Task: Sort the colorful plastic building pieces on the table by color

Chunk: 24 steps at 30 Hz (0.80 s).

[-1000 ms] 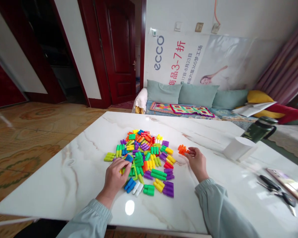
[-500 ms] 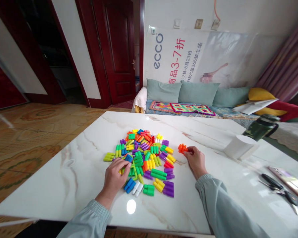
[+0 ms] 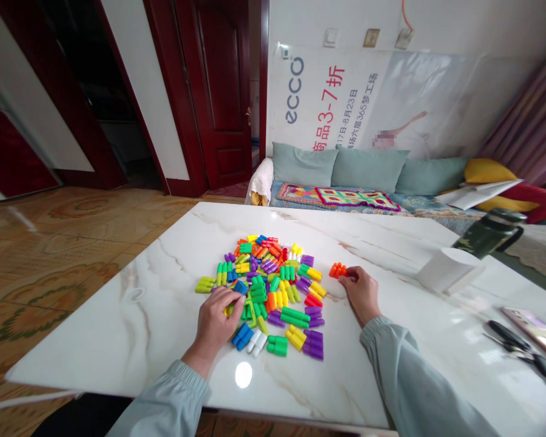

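Observation:
My left hand (image 3: pixel 215 320) is at the near left side of a loose heap of plastic toy building blocks (image 3: pixel 282 297). Its thumb and fingers are closed on a blue block (image 3: pixel 240 287), partly hidden by the fingers. To the right of the heap, my right hand (image 3: pixel 363 294) pinches an orange block (image 3: pixel 337 270) by its near end, low over the table. The heap mixes green, yellow, purple, red, orange and white blocks, some joined together. Just in front of my left hand lie a blue block (image 3: pixel 242 336) and a white block (image 3: pixel 257 343).
The blocks lie on a white marble-patterned table (image 3: pixel 164 340). On its right side are a white box-like holder (image 3: pixel 450 270), a camouflage flask (image 3: pixel 490 232), dark-handled scissors (image 3: pixel 523 349) and a phone (image 3: pixel 534 331). A cushioned sofa (image 3: pixel 368 173) stands beyond the far edge.
The camera view has shifted slightly, so the whole scene sits a little further right. Both hands keep nearly the same places relative to the blocks and the same holds.

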{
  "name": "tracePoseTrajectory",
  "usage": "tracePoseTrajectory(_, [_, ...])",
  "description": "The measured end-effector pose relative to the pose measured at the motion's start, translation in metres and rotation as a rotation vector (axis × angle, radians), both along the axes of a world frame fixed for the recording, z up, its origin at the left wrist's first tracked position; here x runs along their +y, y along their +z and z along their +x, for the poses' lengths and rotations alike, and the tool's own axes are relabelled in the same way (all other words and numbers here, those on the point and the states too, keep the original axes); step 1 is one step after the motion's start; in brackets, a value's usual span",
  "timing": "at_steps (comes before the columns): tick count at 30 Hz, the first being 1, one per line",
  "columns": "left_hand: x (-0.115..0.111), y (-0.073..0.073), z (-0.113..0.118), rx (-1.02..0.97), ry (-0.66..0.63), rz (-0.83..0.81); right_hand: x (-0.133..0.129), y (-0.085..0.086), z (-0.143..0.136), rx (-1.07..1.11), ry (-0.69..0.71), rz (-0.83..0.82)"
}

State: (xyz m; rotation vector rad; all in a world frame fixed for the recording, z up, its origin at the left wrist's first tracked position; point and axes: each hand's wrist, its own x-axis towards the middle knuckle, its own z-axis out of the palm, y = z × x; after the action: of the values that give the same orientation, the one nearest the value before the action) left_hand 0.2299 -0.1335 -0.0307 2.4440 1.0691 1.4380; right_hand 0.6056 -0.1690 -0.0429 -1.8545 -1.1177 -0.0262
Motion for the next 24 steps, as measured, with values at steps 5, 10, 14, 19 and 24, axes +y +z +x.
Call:
tracePoseTrajectory(5, [-0.001,0.001,-0.001,-0.002,0.002,-0.008,-0.001,0.001,-0.002,-0.015,-0.024,0.000])
tracePoseTrajectory(10, [-0.002,0.001,0.000,0.000,0.008,-0.019,0.000,-0.002,-0.006,-0.041,-0.022,0.010])
tracePoseTrajectory(14, [-0.002,0.001,0.000,-0.006,0.010,-0.021,0.005,-0.004,-0.007,-0.118,0.044,-0.039])
tracePoseTrajectory(19, [-0.001,-0.001,0.000,-0.007,0.009,-0.024,0.010,-0.005,-0.006,-0.169,0.048,-0.116])
tracePoseTrajectory(24, [-0.001,-0.002,-0.001,-0.005,0.005,-0.031,0.011,-0.004,-0.010,-0.196,0.031,-0.159])
